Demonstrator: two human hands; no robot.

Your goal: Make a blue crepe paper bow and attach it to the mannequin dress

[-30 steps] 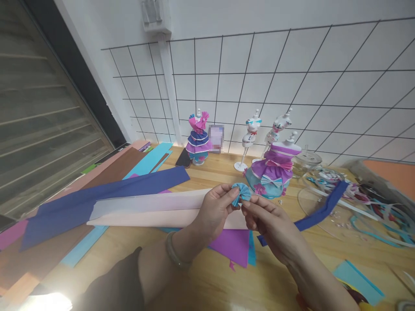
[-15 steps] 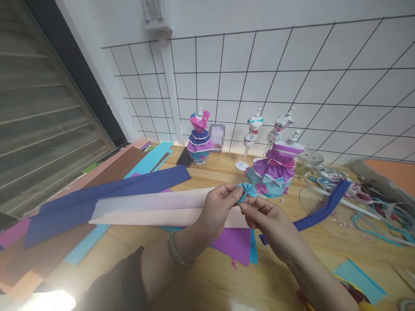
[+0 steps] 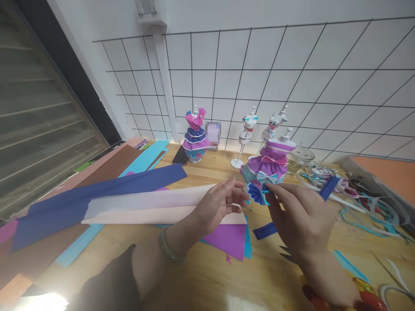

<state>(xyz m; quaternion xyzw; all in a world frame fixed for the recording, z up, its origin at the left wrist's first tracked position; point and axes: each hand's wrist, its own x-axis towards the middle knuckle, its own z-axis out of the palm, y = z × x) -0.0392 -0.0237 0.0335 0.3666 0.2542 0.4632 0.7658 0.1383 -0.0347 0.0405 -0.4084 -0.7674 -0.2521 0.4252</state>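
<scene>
Nearest us, red and amber beads (image 3: pixel 368 296) ring the right wrist and a pale bangle (image 3: pixel 164 246) the left, and two dark blades (image 3: pixel 288 255) show just left of the right wrist. A little farther, our right hand (image 3: pixel 306 216) pinches a pleated blue fan (image 3: pixel 257 194) between thumb and fingertips, above the table (image 3: pixel 201 276) and right of centre. Our left hand (image 3: pixel 210 209) faces it from the left, thumb apart and fingers loosely curled; we cannot tell whether their tips touch the fan. Below the left hand lies a purple sheet (image 3: pixel 228 242), and from behind it a pale strip (image 3: pixel 145 201) runs off left, with a navy strip (image 3: pixel 129 185) beyond, partly over a brown one (image 3: pixel 103 170). Past the right hand we see a tangle of ribbons (image 3: pixel 372 211). Beyond the fan stands a purple dress (image 3: pixel 270 157) with bows, a glass jar (image 3: pixel 301 159) to its right. Farther back are two slim white forms (image 3: pixel 247 129); left of them, a tiered dress (image 3: pixel 195 134) stands beside a phone (image 3: pixel 180 156). Farthest is the gridded wall (image 3: pixel 233 56).
</scene>
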